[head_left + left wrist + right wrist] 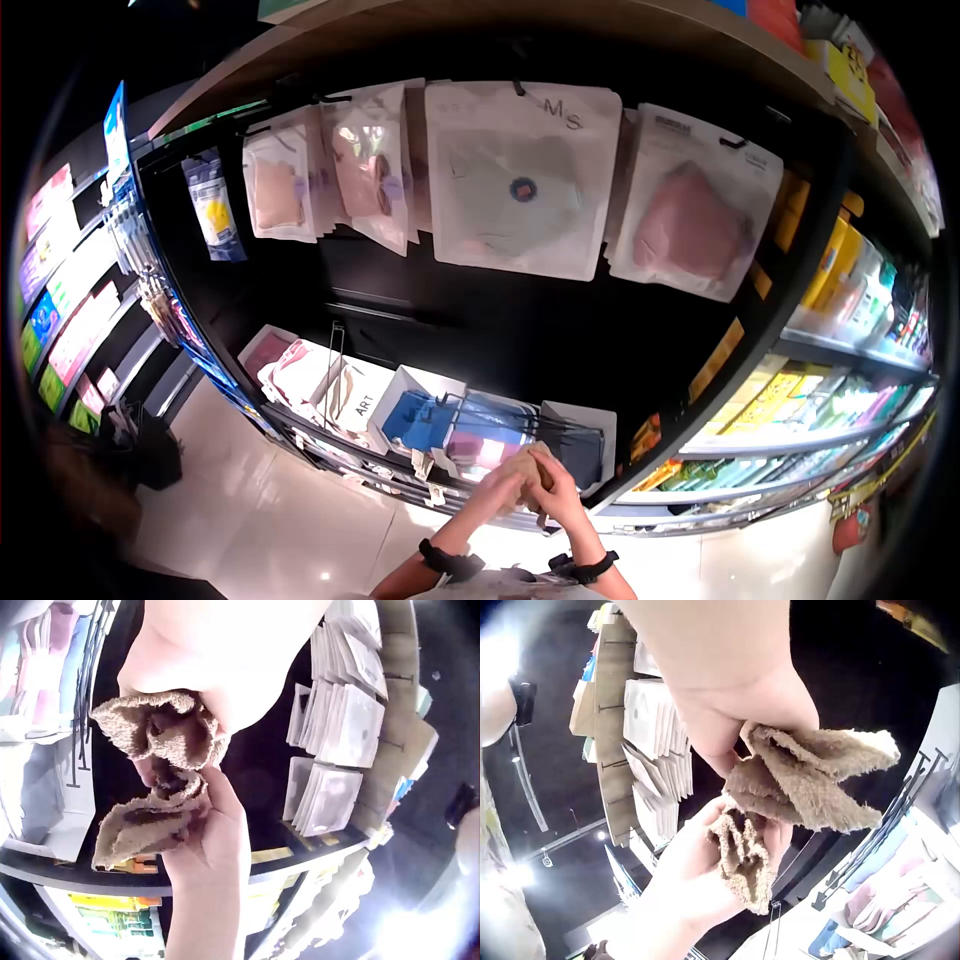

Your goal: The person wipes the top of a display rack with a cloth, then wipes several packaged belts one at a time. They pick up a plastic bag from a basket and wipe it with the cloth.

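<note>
A brown, fuzzy terry cloth is bunched up and folded between my two hands in front of the low bins. My left hand grips one part of it, and folds stick out past the fingers in the left wrist view. Close against it, my right hand holds another part. In the right wrist view, thick folded layers of the cloth spread out beyond the right hand, while a crumpled bunch pokes from the left fist below. The hands cover much of the cloth in the head view.
White packs hang on hooks at the back of the black shelf unit. Below are white bins of folded cloths, with long metal hooks jutting over them. Stocked shelves stand to the right; a display rack is on the left.
</note>
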